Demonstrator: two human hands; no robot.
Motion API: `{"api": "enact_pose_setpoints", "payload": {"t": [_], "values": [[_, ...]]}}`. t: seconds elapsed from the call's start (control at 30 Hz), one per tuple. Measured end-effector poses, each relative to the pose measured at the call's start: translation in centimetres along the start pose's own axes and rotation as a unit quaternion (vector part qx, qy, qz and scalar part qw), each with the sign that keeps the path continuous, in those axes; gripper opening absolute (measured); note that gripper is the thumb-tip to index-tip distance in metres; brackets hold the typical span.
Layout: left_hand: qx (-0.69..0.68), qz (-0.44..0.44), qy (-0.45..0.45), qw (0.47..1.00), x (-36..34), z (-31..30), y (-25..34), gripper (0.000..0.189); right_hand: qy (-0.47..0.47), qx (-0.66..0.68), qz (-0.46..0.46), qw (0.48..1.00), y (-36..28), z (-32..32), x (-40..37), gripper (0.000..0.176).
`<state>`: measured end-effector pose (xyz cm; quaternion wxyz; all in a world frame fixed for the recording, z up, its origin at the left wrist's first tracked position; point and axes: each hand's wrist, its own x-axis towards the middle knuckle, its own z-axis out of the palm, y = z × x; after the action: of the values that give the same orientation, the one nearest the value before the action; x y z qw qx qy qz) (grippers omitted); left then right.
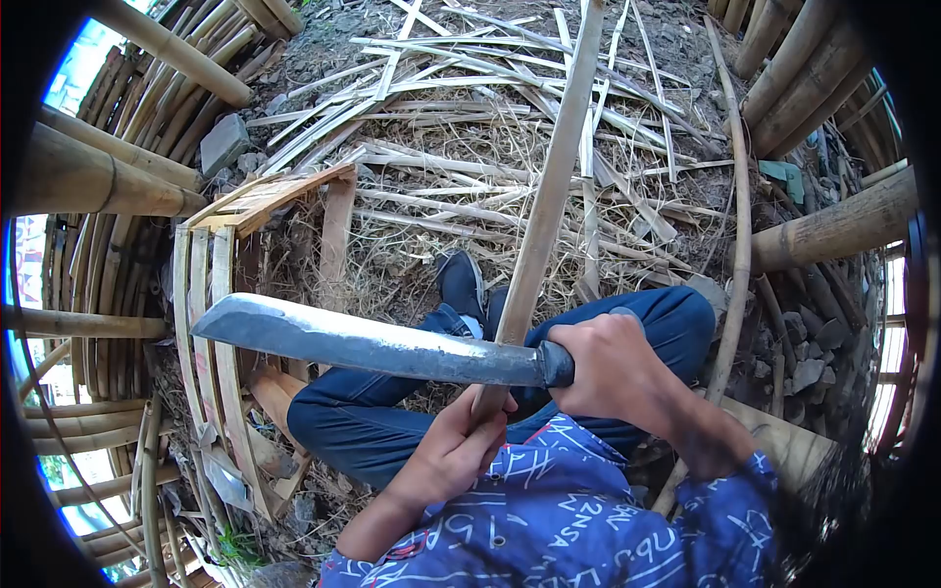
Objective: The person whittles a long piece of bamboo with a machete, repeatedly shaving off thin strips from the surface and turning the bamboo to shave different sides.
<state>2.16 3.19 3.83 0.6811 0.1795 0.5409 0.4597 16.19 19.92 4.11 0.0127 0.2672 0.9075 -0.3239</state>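
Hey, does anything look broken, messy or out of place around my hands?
Nothing looks damaged. The right hand grips a machete laid across the bamboo slat that the left hand holds. Split bamboo strips lie strewn over the ground, crossing at all angles.

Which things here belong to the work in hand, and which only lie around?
In use: knife in right hand; bamboo slat in left hand.
Lying about: split bamboo strips, bamboo poles, stone, bamboo frame.
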Motion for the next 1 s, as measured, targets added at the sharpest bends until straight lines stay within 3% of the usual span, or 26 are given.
{"api": "enact_pose_setpoints", "payload": {"t": [0.13, 0.27, 0.4, 0.53, 0.6, 0.7, 0.83, 0.9, 1.0], "values": [[-0.014, -0.014, -0.015, 1.0, -0.2, -0.4, -0.1, 0.014, 0.006, 0.0, -0.003, 1.0, 0.9, 0.2, 0.4, 0.019], [-0.049, -0.057, -0.037, 0.996, -1.3, -0.6, -0.3, 0.012, 0.103, -0.04, 0.098, 0.989, 4.0, -1.1, 1.5, 0.02], [-0.092, -0.095, -0.048, 0.99, -1.3, -1.1, -0.7, 0.012, 0.114, -0.093, 0.107, 0.983, 5.1, -1.1, 1.9, 0.022], [-0.075, -0.094, -0.064, 0.991, -2.1, -1.4, -0.9, 0.014, 0.135, -0.089, 0.113, 0.98, 6.2, -2.2, 2.7, 0.021], [-0.096, -0.099, -0.067, 0.988, -3.3, -1.5, -1.4, 0.017, 0.205, -0.117, 0.14, 0.962, 8.2, -3.5, 3.3, 0.02], [-0.067, -0.098, -0.06, 0.991, -4.2, -2.2, -2.2, 0.02, 0.208, -0.112, 0.174, 0.956, 9.1, -5.3, 3.6, 0.021], [-0.076, -0.124, -0.047, 0.988, -4.8, -3.8, -2.7, 0.018, 0.193, -0.125, 0.16, 0.96, 10.2, -5.8, 3.7, 0.021], [0.007, -0.112, -0.035, 0.993, -4.9, -4.4, -2.4, 0.017, 0.196, -0.128, 0.158, 0.959, 10.0, -5.8, 3.8, 0.02], [0.017, -0.117, -0.014, 0.993, -5.3, -4.7, -1.6, 0.016, 0.214, -0.132, 0.139, 0.958, 9.9, -5.6, 4.1, 0.018]]}}
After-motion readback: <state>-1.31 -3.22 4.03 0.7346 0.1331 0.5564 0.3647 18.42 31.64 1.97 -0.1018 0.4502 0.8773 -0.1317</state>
